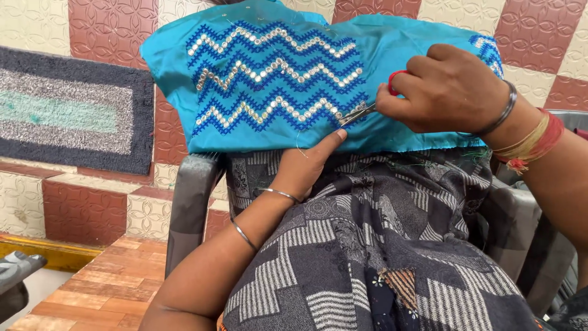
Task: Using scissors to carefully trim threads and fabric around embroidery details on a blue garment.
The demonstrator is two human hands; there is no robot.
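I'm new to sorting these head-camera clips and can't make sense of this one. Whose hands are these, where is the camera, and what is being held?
There is no machine here: one person works with two bare hands. The single picture comes from a camera on that person's head, looking down over their lap, so both arms reach forward from the bottom of the view.

Across the lap, over a grey patterned dress, lies a turquoise cloth with blue zigzag embroidery and rows of small shiny pieces. The right hand grips small scissors with red handles, blades at the lower edge of the embroidery. The left hand comes from beneath, thumb pressed on the cloth just below the blades. A dark plastic chair and a tiled floor with a mat surround them.
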